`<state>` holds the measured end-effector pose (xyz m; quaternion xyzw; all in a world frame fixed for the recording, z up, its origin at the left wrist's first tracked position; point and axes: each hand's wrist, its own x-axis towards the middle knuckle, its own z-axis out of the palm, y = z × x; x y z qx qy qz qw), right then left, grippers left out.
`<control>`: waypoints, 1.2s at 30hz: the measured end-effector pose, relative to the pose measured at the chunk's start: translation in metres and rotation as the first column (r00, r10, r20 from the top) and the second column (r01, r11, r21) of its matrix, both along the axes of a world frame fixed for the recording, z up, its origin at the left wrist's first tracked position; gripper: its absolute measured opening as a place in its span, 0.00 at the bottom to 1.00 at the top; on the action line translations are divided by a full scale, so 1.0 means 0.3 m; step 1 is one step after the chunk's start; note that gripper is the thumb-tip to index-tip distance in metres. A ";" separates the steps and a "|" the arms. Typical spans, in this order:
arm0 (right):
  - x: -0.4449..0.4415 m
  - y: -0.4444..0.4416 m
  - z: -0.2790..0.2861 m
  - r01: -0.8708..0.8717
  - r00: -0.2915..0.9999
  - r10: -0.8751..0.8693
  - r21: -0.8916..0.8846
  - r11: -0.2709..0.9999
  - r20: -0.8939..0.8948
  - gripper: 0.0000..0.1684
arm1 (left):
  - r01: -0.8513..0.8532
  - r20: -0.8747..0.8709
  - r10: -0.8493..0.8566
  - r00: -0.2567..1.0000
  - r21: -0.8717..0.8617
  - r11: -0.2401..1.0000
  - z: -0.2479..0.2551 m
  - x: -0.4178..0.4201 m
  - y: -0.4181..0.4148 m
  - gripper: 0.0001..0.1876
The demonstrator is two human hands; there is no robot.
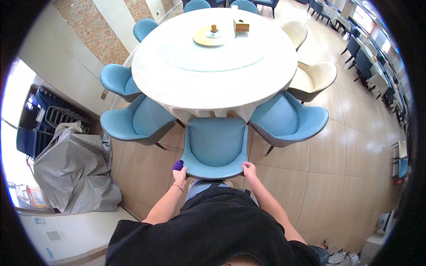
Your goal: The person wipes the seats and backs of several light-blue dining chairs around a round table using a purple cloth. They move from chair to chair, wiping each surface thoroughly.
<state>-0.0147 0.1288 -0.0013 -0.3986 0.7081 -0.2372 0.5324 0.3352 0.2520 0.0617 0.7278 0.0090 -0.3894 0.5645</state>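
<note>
Straight before me stands a blue upholstered chair (pixel 216 143), its seat facing a round dining table. My right hand (pixel 249 170) grips the right end of its backrest's top edge. At the left end of that edge is my left hand (pixel 180 174), closed around a bunched purple cloth (pixel 178 165) and touching the chair. The chair's front reaches the white tablecloth (pixel 206 89), which hangs over the table's rim. On the table lies a glass turntable (pixel 213 61). Beneath the backrest, the chair's legs are hidden.
Blue armchairs flank mine at left (pixel 139 119) and right (pixel 286 119); cream chairs (pixel 313 78) stand farther right. A wooden tissue box (pixel 241 25) and a gold disc (pixel 203 38) are on the table. A grey-covered pile (pixel 76 169) and a white cabinet (pixel 76 232) stand at left.
</note>
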 end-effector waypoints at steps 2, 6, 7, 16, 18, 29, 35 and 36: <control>-0.089 -0.039 -0.017 0.022 0.999 -0.022 0.020 1.000 0.034 0.11 | 0.095 0.048 -0.096 0.994 0.023 0.995 -0.010 -0.050 -0.050 0.26; 0.024 -0.008 0.112 -0.256 0.954 0.224 -0.157 0.954 -0.199 0.13 | 0.106 0.285 -0.186 0.941 0.272 0.956 -0.062 0.084 0.036 0.26; 0.021 -0.004 0.141 -0.318 0.914 0.255 -0.168 0.933 -0.315 0.13 | 0.128 0.312 -0.247 0.917 0.356 0.926 -0.056 0.078 0.033 0.27; 0.217 -0.057 0.354 -0.686 0.720 0.498 -0.387 0.616 -0.484 0.19 | 0.437 0.424 -0.793 0.437 0.671 0.599 0.261 0.120 0.004 0.27; 0.367 -0.060 0.441 -0.723 0.689 0.609 -0.433 0.539 -0.393 0.19 | 0.456 0.450 -0.831 0.328 0.695 0.556 0.372 0.174 0.015 0.25; 1.241 -0.024 0.739 -0.685 0.578 0.742 -0.696 0.215 -0.339 0.20 | 0.867 0.737 -0.619 0.270 0.093 0.489 0.936 0.718 0.045 0.15; 1.543 0.022 0.902 -0.593 0.550 0.779 -0.517 0.618 0.300 0.14 | 0.647 0.663 -0.491 0.565 0.012 0.762 0.925 1.150 0.206 0.17; 1.573 0.015 0.922 -0.625 0.537 0.802 -0.516 0.586 0.260 0.14 | 0.628 0.595 -0.502 0.628 -0.005 0.778 0.945 1.201 0.220 0.17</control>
